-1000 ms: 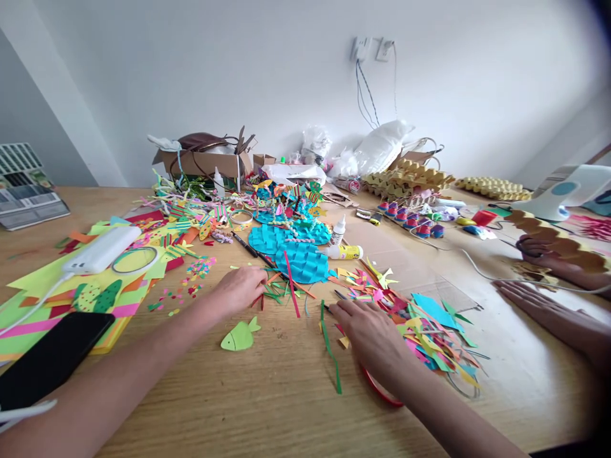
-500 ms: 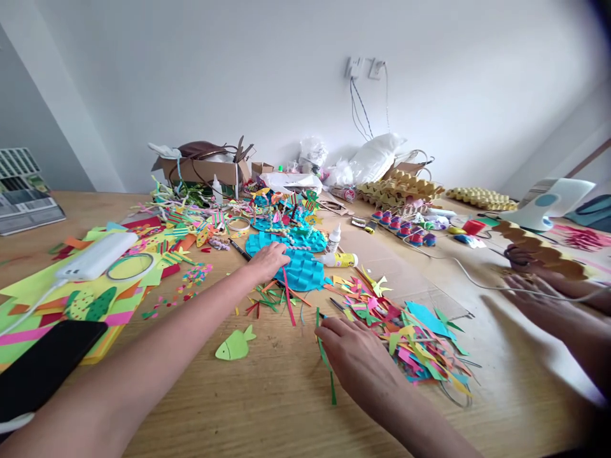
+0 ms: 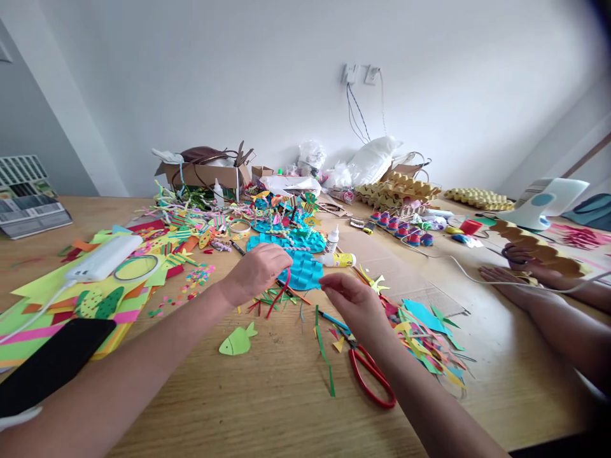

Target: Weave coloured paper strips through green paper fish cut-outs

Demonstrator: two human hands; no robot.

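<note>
Red paper strip (image 3: 278, 297) clamped in the left hand's (image 3: 260, 270) fingers, mid-frame.
Its long axis curves toward lower left; the right hand (image 3: 356, 304) hovers rightward, apart (whether its fingertips meet cannot be told).

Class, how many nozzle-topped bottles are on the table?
3: one upright bottle and one lying bottle beside the blue pieces, another bottle before the cardboard box. More may be hidden.

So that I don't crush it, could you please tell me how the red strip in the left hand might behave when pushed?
The red strip is probably floppy, since it curves below the left hand. It looks narrow and paper-like, so it is likely light and may crease easily.
</note>
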